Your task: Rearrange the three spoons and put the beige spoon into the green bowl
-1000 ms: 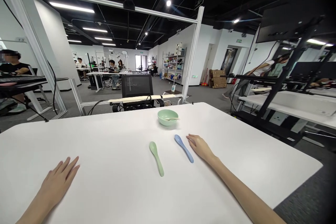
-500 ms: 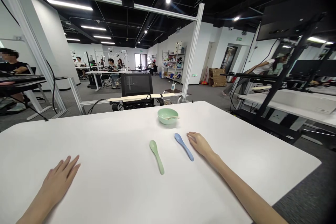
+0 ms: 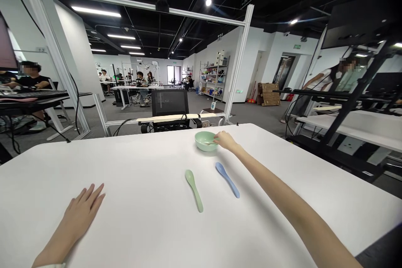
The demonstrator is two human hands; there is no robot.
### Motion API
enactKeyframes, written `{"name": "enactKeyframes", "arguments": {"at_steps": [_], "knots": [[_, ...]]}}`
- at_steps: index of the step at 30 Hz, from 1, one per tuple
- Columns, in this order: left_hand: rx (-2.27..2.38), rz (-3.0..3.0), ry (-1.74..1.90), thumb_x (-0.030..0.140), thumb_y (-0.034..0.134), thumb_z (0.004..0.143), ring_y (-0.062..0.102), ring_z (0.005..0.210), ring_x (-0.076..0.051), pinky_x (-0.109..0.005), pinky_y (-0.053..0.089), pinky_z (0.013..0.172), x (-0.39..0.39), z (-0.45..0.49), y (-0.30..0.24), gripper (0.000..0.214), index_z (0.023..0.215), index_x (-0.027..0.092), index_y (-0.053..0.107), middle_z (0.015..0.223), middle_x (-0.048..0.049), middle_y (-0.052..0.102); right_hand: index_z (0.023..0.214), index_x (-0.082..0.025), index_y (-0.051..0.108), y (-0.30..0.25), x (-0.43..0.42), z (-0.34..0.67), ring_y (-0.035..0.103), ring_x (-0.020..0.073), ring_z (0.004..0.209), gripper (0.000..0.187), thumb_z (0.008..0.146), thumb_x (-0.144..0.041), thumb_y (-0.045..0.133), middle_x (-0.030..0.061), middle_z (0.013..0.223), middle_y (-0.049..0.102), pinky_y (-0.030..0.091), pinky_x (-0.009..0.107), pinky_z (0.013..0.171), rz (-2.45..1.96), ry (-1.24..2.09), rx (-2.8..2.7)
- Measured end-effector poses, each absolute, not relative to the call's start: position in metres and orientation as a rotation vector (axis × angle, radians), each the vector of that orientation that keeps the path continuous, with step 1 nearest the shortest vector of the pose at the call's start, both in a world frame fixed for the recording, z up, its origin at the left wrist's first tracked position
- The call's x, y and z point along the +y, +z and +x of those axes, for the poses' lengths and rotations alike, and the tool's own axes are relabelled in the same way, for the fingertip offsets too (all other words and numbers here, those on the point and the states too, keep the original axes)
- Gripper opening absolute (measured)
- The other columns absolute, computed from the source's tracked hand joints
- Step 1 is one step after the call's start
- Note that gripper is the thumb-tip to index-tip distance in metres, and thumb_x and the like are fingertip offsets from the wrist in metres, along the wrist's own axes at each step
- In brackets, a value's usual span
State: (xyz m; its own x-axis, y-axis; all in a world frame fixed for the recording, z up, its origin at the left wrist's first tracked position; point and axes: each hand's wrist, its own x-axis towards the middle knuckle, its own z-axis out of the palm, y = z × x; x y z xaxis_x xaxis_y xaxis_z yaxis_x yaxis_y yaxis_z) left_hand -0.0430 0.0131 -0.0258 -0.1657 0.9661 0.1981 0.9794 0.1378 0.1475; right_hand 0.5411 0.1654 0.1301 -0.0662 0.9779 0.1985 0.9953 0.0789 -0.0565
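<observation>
Toward the far side of the white table (image 3: 141,176) stands a light green bowl (image 3: 203,146) with a pale spoon (image 3: 210,143) in it. My right hand (image 3: 224,139) is at the bowl's right rim, its fingers closed around the end of that spoon's handle; the fingertips are partly hidden. Nearer to me, a blue spoon (image 3: 228,180) lies on the table below my right forearm. To its left lies a light green spoon (image 3: 194,190). My left hand (image 3: 82,211) rests flat on the left part of the table, fingers spread, holding nothing.
Beyond the table's far edge are a metal frame (image 3: 241,67) and a black mesh chair (image 3: 169,102). A dark stand (image 3: 345,88) with a screen rises at the right. People sit at desks farther back, and one person (image 3: 323,79) leans over at the right.
My right hand has moved forward from beside the blue spoon to the bowl and closed on the pale spoon's handle. My left hand stays flat. The view has shifted slightly.
</observation>
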Motion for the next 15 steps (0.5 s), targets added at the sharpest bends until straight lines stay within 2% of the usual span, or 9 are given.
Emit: {"name": "enactKeyframes", "arguments": {"at_steps": [3, 6, 8, 12, 15], "knots": [[-2.337, -1.991, -0.351, 0.051, 0.022, 0.096, 0.038, 0.155, -0.039, -0.059, 0.034, 0.122, 0.012, -0.04, -0.023, 0.075, 0.158, 0.017, 0.046, 0.166, -0.0166, 0.045, 0.101, -0.019, 0.084, 0.125, 0.18, 0.529, 0.069, 0.029, 0.118, 0.016, 0.093, -0.026, 0.073, 0.0153, 0.11, 0.081, 0.047, 0.032, 0.098, -2.061, -0.116, -2.169], [-2.343, -1.985, -0.331, 0.051, 0.023, 0.097, 0.038, 0.155, -0.039, -0.057, 0.034, 0.123, 0.01, -0.037, -0.019, 0.074, 0.159, 0.017, 0.045, 0.167, -0.0158, 0.044, 0.091, -0.019, 0.085, 0.12, 0.185, 0.522, 0.073, 0.0277, 0.108, 0.012, 0.091, -0.022, 0.073, 0.0148, 0.1, 0.082, 0.046, 0.031, 0.094, -2.086, -0.106, -2.153], [-2.342, -1.987, -0.319, 0.051, 0.023, 0.097, 0.038, 0.155, -0.038, -0.056, 0.034, 0.123, 0.009, -0.036, -0.017, 0.074, 0.158, 0.017, 0.046, 0.167, -0.0159, 0.044, 0.093, -0.018, 0.085, 0.121, 0.184, 0.521, 0.073, 0.0273, 0.105, 0.016, 0.093, -0.019, 0.069, 0.0145, 0.102, 0.082, 0.046, 0.03, 0.091, -2.074, -0.115, -2.126], [-2.342, -1.992, -0.301, 0.051, 0.022, 0.097, 0.038, 0.155, -0.038, -0.055, 0.034, 0.123, 0.008, -0.036, -0.018, 0.075, 0.159, 0.017, 0.045, 0.167, -0.0155, 0.044, 0.111, -0.018, 0.083, 0.127, 0.169, 0.538, 0.072, 0.0251, 0.108, 0.031, 0.099, -0.023, 0.055, 0.011, 0.116, 0.081, 0.047, 0.029, 0.091, -1.995, -0.157, -2.038], [-2.327, -1.984, -0.331, 0.054, 0.02, 0.096, 0.038, 0.155, -0.038, -0.055, 0.034, 0.123, 0.009, -0.037, -0.02, 0.077, 0.158, 0.017, 0.046, 0.166, -0.0144, 0.046, 0.11, -0.018, 0.083, 0.123, 0.147, 0.568, 0.072, 0.0275, 0.107, 0.033, 0.098, -0.03, 0.055, 0.0103, 0.114, 0.081, 0.048, 0.033, 0.092, -1.866, -0.194, -1.844]]}}
